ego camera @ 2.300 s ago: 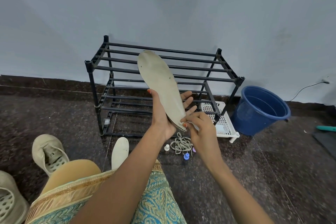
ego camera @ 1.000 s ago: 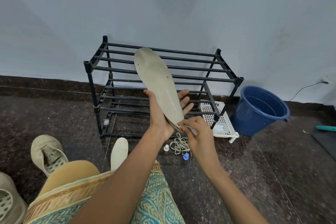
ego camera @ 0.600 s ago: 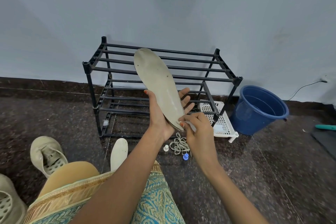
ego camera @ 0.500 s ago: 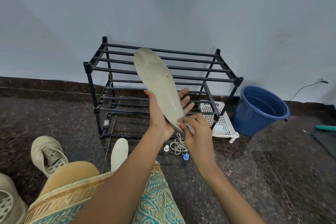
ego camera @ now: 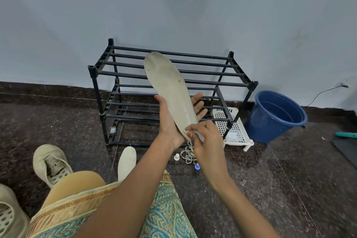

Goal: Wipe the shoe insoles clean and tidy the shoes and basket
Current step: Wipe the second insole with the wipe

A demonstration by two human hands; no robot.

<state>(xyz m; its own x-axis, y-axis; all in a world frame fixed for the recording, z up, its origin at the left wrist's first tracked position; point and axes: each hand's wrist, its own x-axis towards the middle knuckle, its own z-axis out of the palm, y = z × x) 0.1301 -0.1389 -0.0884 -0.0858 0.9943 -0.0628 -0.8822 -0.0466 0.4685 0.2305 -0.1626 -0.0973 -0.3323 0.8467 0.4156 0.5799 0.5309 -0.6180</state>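
Right grip (ego camera: 207, 141) pinches a pale scrap (ego camera: 201, 137), likely a wipe, against the heel of the insole (ego camera: 170, 87). Over the last two seconds it has only crept slightly up the heel. Left grip (ego camera: 170, 121) cradles the insole from beneath, thumb on its 9 o'clock edge, toe aimed at 11 o'clock as before. Judgement: wiping has barely begun and the forefoot remains. Second insole (ego camera: 126, 160) lies on the floor at 7 o'clock, shoe (ego camera: 51, 164) beyond at 8. Basket (ego camera: 235, 131) sits at 3, by the rack (ego camera: 202, 57).

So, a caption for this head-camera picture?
Left hand holds a beige insole before a shoe rack while the right hand pinches its lower end.
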